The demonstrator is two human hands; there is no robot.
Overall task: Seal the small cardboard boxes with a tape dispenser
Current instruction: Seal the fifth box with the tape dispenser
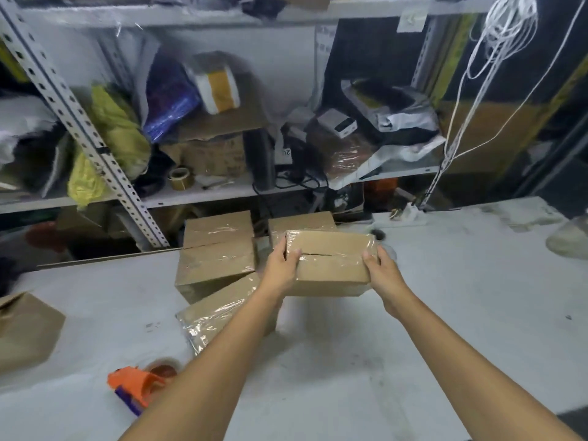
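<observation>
Scuffed and grey-white, the flat worktable (413, 329) ran up to perforated steel shelving (79, 122) stuffed with plastic bags and cartons. We held a small brown cardboard box (331, 275) by its two ends. Our left hand (281, 265) gripped the left end with the thumb curled over the top, and our right hand (380, 270) gripped the right end likewise. Its flaps were closed, with a dark slit along the middle seam and glossy clear film wrinkled at the far corners, so its contents were hidden. Just behind it and to its left lay four more closed brown boxes (216, 268), each streaked with shiny clear tape, touching one another in a loose cluster. A sixth, blurred brown carton (25, 326) sat at the table's left edge. One orange plastic tape dispenser (136, 385) with a brown roll lay near our left forearm, well apart from the held box. One tan tape roll (180, 178) sat on a shelf.
</observation>
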